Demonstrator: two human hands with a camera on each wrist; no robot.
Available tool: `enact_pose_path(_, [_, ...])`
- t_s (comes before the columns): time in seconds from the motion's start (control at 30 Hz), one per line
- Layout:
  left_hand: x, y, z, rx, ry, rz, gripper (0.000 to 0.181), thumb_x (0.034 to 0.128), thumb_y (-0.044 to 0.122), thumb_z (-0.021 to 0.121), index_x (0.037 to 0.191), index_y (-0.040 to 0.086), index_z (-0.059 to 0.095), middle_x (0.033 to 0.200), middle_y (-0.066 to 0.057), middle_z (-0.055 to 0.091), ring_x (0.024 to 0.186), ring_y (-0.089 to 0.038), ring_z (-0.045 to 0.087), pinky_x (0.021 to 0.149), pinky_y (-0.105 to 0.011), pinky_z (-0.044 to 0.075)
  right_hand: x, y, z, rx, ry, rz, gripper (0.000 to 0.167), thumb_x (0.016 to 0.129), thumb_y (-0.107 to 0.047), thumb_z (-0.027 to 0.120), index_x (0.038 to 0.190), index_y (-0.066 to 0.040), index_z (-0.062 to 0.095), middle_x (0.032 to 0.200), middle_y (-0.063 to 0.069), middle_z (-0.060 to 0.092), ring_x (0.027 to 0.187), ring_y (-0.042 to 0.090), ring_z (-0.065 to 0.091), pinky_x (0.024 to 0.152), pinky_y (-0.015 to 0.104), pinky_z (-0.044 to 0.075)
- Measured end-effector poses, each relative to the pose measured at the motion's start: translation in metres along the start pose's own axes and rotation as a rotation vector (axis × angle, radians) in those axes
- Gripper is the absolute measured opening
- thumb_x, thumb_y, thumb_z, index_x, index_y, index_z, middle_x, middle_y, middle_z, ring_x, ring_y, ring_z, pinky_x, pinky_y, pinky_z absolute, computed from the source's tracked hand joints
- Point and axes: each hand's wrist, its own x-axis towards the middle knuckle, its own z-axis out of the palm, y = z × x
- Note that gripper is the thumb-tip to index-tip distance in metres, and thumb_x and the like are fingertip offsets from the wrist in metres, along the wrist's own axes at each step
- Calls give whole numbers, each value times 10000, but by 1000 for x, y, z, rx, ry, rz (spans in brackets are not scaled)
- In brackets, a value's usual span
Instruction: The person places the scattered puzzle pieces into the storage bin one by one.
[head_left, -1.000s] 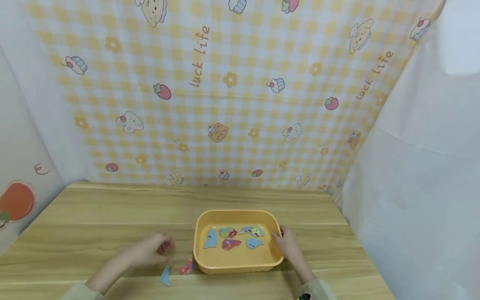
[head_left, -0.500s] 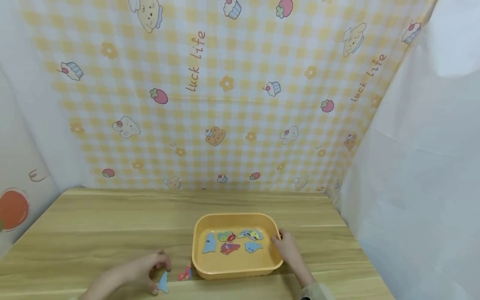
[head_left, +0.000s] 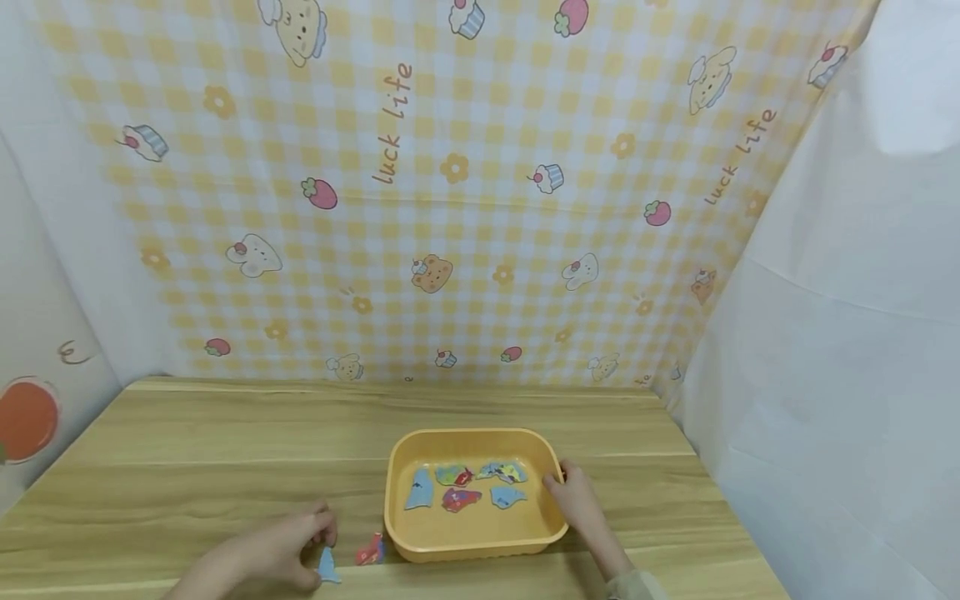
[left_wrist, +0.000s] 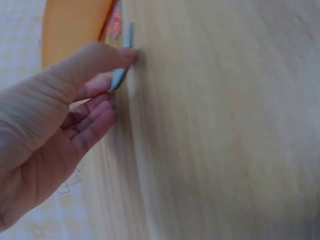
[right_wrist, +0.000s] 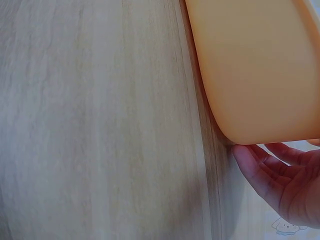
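My left hand is low on the left side of the table. Its thumb and a finger pinch a small light blue jigsaw-like piece, tilted up on edge in the left wrist view. Just right of that lies a red and blue piece, close to the near left corner of a yellow-orange plastic tray. My right hand grips the tray's right rim, thumb over the inner side. In the right wrist view, the right hand's fingers are against the tray's end wall.
Inside the tray several flat pieces lie apart, among them a tall blue one, a red-purple one and a smaller blue one. A wooden table carries everything. Behind it hangs a yellow checked cloth.
My left hand has come down to the blue piece and pinched it; the piece has tilted and turned slightly. The right hand has stayed on the tray rim. The head view has shifted a little.
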Motion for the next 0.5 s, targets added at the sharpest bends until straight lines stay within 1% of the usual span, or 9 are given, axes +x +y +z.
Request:
enact_pose_path(0.13, [1, -2, 2, 8, 29, 53, 308, 689, 74, 701, 865, 108, 451, 842, 31, 389, 722, 42, 335, 544, -141, 361, -1, 0, 0, 19, -7, 8, 373, 875, -74, 498, 1163, 163, 473, 911, 219, 618, 736, 202, 627, 610, 316, 555])
enact_pose_path(0.23, [1, -5, 3, 2, 39, 62, 316, 678, 60, 698, 859, 113, 444, 820, 44, 392, 705, 52, 339, 528, -140, 356, -1, 0, 0, 18, -10, 4, 377, 876, -77, 501, 1163, 166, 471, 909, 218, 620, 736, 200, 629, 607, 312, 555])
enact_pose_path(0.3, [-1, -6, 2, -10, 43, 63, 303, 687, 70, 698, 866, 111, 456, 815, 52, 408, 709, 55, 350, 538, -146, 370, -1, 1, 0, 13, -8, 2, 381, 874, -76, 503, 1163, 170, 471, 913, 226, 619, 742, 207, 630, 610, 313, 555])
enact_pose_path(0.4, [-2, -8, 0, -3, 65, 91, 284, 728, 114, 699, 925, 96, 495, 841, 65, 454, 735, 53, 390, 574, -157, 412, 0, 2, 0, 3, -3, -1, 383, 871, -74, 505, 1163, 172, 472, 929, 243, 617, 758, 222, 631, 618, 322, 555])
enact_pose_path(0.5, [-1, -9, -4, 36, 104, 150, 279, 760, 132, 691, 982, 82, 531, 874, 67, 488, 763, 39, 420, 599, -163, 428, 1, 2, 1, -5, 4, 0, 374, 867, -75, 505, 1154, 164, 484, 925, 242, 617, 759, 222, 627, 619, 326, 553])
